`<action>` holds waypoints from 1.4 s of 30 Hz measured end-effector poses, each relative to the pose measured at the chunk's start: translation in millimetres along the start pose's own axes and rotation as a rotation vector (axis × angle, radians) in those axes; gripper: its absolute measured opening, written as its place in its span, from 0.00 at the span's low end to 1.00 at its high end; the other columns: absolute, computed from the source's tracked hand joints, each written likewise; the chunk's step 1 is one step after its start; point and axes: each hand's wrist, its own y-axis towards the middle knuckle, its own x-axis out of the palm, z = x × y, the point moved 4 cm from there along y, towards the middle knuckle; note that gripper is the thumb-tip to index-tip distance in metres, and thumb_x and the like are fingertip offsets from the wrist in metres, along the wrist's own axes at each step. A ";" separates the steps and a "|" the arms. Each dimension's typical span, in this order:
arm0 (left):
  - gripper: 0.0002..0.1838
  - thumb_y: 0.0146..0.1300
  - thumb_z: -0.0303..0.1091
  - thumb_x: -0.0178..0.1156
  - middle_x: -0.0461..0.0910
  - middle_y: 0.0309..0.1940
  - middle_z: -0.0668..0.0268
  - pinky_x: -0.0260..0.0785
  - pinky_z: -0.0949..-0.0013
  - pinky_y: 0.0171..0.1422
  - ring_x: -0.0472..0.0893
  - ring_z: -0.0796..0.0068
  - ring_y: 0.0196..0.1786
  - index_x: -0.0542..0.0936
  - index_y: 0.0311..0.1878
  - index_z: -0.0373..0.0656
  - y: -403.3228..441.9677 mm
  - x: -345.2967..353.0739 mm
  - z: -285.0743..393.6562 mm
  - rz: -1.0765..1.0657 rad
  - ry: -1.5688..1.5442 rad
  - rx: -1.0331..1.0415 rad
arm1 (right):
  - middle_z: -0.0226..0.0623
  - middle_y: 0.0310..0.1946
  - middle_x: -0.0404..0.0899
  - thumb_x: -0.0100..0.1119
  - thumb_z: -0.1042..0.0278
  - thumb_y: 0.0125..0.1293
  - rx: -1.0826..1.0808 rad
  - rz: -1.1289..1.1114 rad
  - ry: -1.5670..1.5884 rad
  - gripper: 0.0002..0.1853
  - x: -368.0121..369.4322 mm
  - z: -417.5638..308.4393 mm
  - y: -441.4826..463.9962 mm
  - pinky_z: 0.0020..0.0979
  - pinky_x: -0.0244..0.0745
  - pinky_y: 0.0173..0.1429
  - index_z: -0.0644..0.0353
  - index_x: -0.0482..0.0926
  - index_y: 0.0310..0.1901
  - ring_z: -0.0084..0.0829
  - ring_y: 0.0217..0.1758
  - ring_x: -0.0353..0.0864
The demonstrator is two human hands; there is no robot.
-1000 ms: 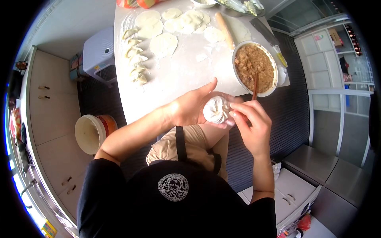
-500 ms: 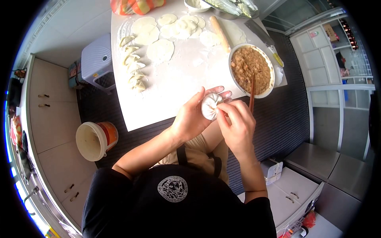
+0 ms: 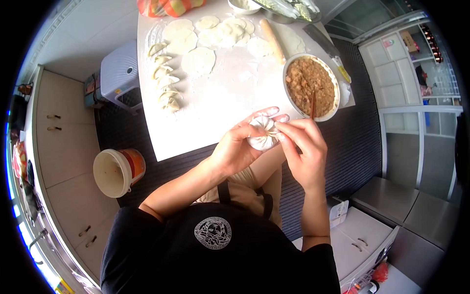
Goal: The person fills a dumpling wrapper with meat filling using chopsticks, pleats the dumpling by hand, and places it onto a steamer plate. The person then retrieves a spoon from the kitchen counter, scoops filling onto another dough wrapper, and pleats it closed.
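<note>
A white, round, pleated bun (image 3: 262,134) rests in the palm of my left hand (image 3: 236,145), whose thumb lies over its near edge. My right hand (image 3: 304,148) pinches the bun's gathered edge at its right side between thumb and index finger. Both hands are over the table's front edge. Just beyond my right hand stands a bowl (image 3: 288,100) of brown minced filling (image 3: 311,83), with chopsticks (image 3: 314,105) standing in it. Filled, folded dumplings (image 3: 166,82) lie in a column on the left of the table (image 3: 215,98).
Flat dough rounds (image 3: 198,61) lie toward the table's back, beside a rolling pin (image 3: 272,41). A knife (image 3: 320,40) is behind the bowl of filling. On the floor at left are a white bucket (image 3: 111,174) and a grey stool (image 3: 120,71).
Compared with a second ago, both hands and the bun are slightly lower left relative to the bowl. The left thumb has come down over the bun, and the right fingers have shifted along its edge.
</note>
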 end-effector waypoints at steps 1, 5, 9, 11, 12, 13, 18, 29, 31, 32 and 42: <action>0.27 0.61 0.23 0.49 0.72 0.61 0.53 0.64 0.61 0.70 0.73 0.64 0.62 0.65 0.65 0.36 0.3 -0.1 -0.8 -0.015 -0.005 -0.006 | 0.37 0.35 0.77 0.64 0.81 0.56 -0.013 -0.014 0.011 0.12 0.4 -0.4 2.1 0.33 0.75 0.38 0.64 0.83 0.43 0.34 0.37 0.79; 0.24 0.68 0.34 0.47 0.73 0.60 0.55 0.66 0.62 0.67 0.73 0.65 0.62 0.66 0.65 0.37 -0.1 1.3 -3.6 -0.048 -0.032 -0.035 | 0.36 0.36 0.77 0.64 0.81 0.54 -0.069 -0.071 0.001 0.12 1.1 -0.8 4.7 0.32 0.76 0.40 0.64 0.83 0.41 0.34 0.38 0.78; 0.27 0.73 0.48 0.42 0.73 0.60 0.58 0.64 0.61 0.68 0.73 0.66 0.62 0.66 0.67 0.38 0.2 4.4 -5.5 -0.043 -0.030 -0.044 | 0.34 0.35 0.76 0.66 0.80 0.51 -0.026 -0.104 0.018 0.12 -2.3 -9.5 6.6 0.32 0.77 0.41 0.62 0.83 0.39 0.33 0.37 0.78; 0.30 0.74 0.52 0.40 0.73 0.60 0.58 0.63 0.60 0.69 0.73 0.67 0.62 0.66 0.67 0.38 1.0 5.1 -6.0 -0.033 -0.021 -0.057 | 0.33 0.34 0.76 0.67 0.80 0.50 -0.063 -0.081 -0.027 0.12 -3.5 -8.5 5.3 0.32 0.77 0.40 0.61 0.84 0.39 0.32 0.36 0.78; 0.30 0.75 0.53 0.38 0.73 0.60 0.58 0.63 0.60 0.69 0.73 0.67 0.62 0.66 0.67 0.38 1.3 7.0 -5.9 -0.030 -0.018 -0.064 | 0.32 0.34 0.76 0.68 0.79 0.49 -0.077 -0.086 -0.043 0.12 -3.8 -7.5 4.4 0.32 0.76 0.39 0.61 0.84 0.39 0.32 0.36 0.77; 0.31 0.75 0.54 0.37 0.73 0.60 0.58 0.63 0.59 0.69 0.73 0.67 0.62 0.66 0.67 0.38 1.3 9.0 -5.6 -0.028 -0.016 -0.072 | 0.32 0.34 0.76 0.68 0.79 0.49 -0.090 -0.091 -0.059 0.12 -4.2 -6.3 3.4 0.32 0.76 0.39 0.60 0.84 0.38 0.31 0.35 0.77; 0.27 0.76 0.52 0.38 0.75 0.56 0.58 0.66 0.62 0.65 0.75 0.68 0.59 0.69 0.61 0.39 0.7 14.8 -4.9 -0.032 -0.016 -0.139 | 0.31 0.32 0.76 0.69 0.77 0.49 -0.151 -0.111 -0.125 0.11 -8.7 -9.7 5.3 0.31 0.75 0.39 0.60 0.84 0.37 0.30 0.35 0.77; 0.35 0.74 0.59 0.35 0.70 0.63 0.56 0.60 0.57 0.71 0.70 0.65 0.66 0.63 0.68 0.36 1.2 15.9 -6.7 -0.023 0.067 -0.256 | 0.31 0.32 0.76 0.66 0.74 0.49 -0.341 -0.241 -0.269 0.11 -15.7 -15.2 5.6 0.31 0.74 0.40 0.63 0.82 0.37 0.31 0.37 0.77; 0.36 0.74 0.60 0.34 0.69 0.64 0.56 0.60 0.56 0.71 0.70 0.65 0.66 0.63 0.69 0.36 1.1 16.1 -7.5 -0.022 0.027 -0.279 | 0.32 0.32 0.76 0.65 0.73 0.49 -0.359 -0.234 -0.299 0.10 -16.8 -16.8 5.2 0.31 0.74 0.41 0.63 0.81 0.36 0.31 0.37 0.77; 0.36 0.74 0.60 0.34 0.69 0.64 0.56 0.60 0.56 0.71 0.70 0.65 0.66 0.62 0.69 0.36 1.2 16.4 -7.6 -0.026 0.028 -0.284 | 0.32 0.32 0.76 0.65 0.73 0.49 -0.367 -0.231 -0.314 0.10 -17.2 -17.2 4.8 0.32 0.74 0.41 0.63 0.81 0.36 0.31 0.37 0.77; 0.36 0.73 0.61 0.35 0.73 0.59 0.56 0.63 0.58 0.69 0.73 0.65 0.63 0.65 0.66 0.35 0.5 23.2 -8.6 -0.062 -0.056 -0.339 | 0.37 0.32 0.73 0.64 0.74 0.50 -0.392 -0.230 -0.269 0.08 -14.3 -11.5 -0.7 0.33 0.76 0.42 0.64 0.77 0.32 0.34 0.37 0.75</action>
